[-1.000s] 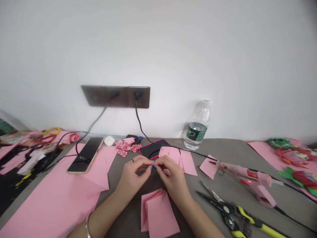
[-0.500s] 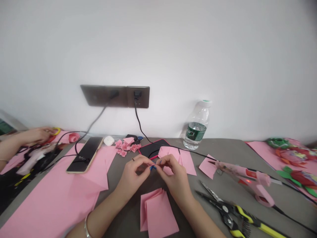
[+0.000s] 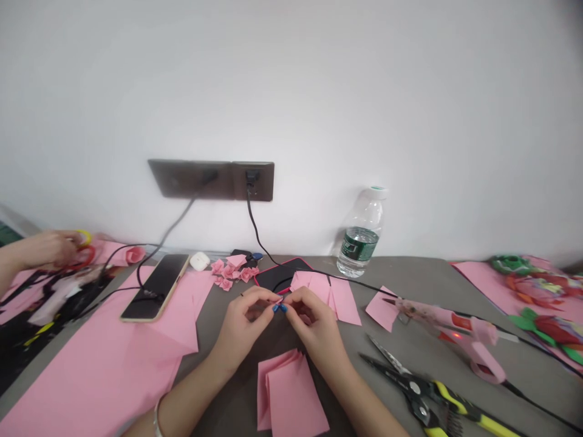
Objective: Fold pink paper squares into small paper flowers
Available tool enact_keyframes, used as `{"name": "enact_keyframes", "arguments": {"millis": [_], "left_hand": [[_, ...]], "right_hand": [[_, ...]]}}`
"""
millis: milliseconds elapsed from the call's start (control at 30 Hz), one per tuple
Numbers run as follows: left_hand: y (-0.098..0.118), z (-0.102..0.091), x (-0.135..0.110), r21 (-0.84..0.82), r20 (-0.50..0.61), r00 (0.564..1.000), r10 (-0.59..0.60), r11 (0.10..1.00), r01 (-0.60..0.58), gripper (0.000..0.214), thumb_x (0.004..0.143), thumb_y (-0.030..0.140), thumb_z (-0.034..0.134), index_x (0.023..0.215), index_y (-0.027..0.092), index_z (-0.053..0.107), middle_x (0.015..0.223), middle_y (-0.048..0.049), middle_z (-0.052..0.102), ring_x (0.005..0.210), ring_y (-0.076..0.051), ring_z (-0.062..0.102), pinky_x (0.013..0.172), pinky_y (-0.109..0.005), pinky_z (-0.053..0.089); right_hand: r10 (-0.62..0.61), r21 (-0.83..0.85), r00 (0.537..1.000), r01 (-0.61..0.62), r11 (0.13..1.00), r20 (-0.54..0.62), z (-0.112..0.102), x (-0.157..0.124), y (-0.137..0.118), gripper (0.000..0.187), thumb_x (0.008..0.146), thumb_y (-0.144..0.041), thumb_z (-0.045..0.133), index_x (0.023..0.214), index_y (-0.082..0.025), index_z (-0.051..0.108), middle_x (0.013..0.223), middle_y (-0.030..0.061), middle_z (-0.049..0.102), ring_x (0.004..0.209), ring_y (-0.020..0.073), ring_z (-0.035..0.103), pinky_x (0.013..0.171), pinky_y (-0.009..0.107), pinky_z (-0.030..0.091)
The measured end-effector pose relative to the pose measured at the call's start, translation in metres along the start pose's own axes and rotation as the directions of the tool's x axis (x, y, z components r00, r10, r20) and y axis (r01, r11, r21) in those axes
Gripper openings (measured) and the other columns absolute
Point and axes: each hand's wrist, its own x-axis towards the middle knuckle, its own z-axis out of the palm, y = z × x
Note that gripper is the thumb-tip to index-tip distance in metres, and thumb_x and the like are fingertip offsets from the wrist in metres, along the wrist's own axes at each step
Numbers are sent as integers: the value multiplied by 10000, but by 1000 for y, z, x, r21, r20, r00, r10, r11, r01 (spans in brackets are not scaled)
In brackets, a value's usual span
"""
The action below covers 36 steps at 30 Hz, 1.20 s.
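My left hand (image 3: 246,321) and my right hand (image 3: 314,318) meet fingertip to fingertip above the middle of the table. Between their pinched fingers is a small pink piece of paper (image 3: 279,300), mostly hidden by the blue-nailed thumbs. Below the hands lie folded sheets of pink paper (image 3: 296,394). Beyond my fingers is a black tablet-like pad (image 3: 280,274) with a red edge, and small pink paper flowers (image 3: 228,273) sit to its left.
Pliers (image 3: 416,388) and a pink glue gun (image 3: 455,321) with a lit red light lie right. A water bottle (image 3: 359,237) stands by the wall. A phone (image 3: 159,285) rests on pink sheets (image 3: 104,370). Another person's hand (image 3: 50,249) holds scissors (image 3: 84,249) far left.
My thumbs have shifted slightly, and both hands stay pinched together at the same spot. The other person's hand with the scissors has moved left.
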Motion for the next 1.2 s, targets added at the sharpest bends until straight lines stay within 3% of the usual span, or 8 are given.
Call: {"name": "enact_keyframes", "arguments": {"millis": [133, 300, 533, 767, 900, 1100, 1200], "left_hand": [[0, -1, -1, 33, 8, 1000, 1, 999, -1, 154, 842, 236, 597, 906, 178, 724, 916, -69, 660, 834, -196, 662, 648, -260, 554], [5, 0, 0, 161, 1, 994, 105, 981, -104, 177, 813, 128, 552, 876, 174, 712, 865, -60, 661, 809, -182, 662, 624, -235, 534], [5, 0, 1, 208, 24, 988, 151, 966, -152, 167, 803, 95, 538, 851, 185, 670, 852, -47, 643, 784, -166, 640, 578, -210, 505], [2, -1, 1, 149, 15, 996, 93, 984, -95, 121, 804, 115, 550, 806, 189, 646, 887, -47, 598, 823, -169, 611, 528, -184, 448], [4, 0, 0, 148, 18, 997, 73, 986, -75, 98, 810, 129, 544, 791, 183, 624, 884, -45, 579, 784, -156, 588, 508, -178, 415], [4, -1, 1, 113, 36, 998, 57, 992, -61, 82, 827, 162, 546, 800, 182, 620, 907, -54, 564, 832, -170, 584, 523, -181, 430], [5, -2, 3, 112, 62, 996, 57, 992, -63, 89, 836, 185, 555, 798, 181, 636, 916, -60, 565, 836, -175, 588, 517, -180, 432]], "right_hand": [[-84, -57, 996, 85, 995, 23, -2, 1, -3, 125, 871, -173, 537, 757, -199, 581, 771, 27, 562, 677, 156, 548, 544, 230, 406], [-189, -125, 982, 189, 974, 16, -2, 0, -4, 159, 853, -82, 503, 754, -204, 527, 757, 10, 535, 682, 148, 524, 598, 242, 412], [-186, -118, 982, 190, 975, 43, -2, 0, -2, 163, 857, -75, 515, 762, -205, 540, 769, 9, 540, 693, 149, 530, 606, 245, 412], [-177, -100, 982, 182, 978, 62, -5, 2, -2, 139, 883, -125, 529, 782, -202, 587, 788, 26, 574, 732, 166, 555, 631, 262, 417], [-137, -74, 988, 142, 987, 70, -3, 2, -3, 120, 869, -146, 543, 772, -202, 588, 786, 26, 582, 724, 164, 558, 624, 259, 422], [52, 49, 997, -54, 997, 58, 0, 1, 0, 45, 832, -221, 582, 796, -201, 564, 729, 2, 593, 643, 143, 565, 557, 232, 417], [85, 91, 995, -90, 992, 55, -1, 1, 0, 53, 821, -251, 594, 834, -201, 582, 757, 12, 622, 662, 150, 597, 565, 233, 438]]}}
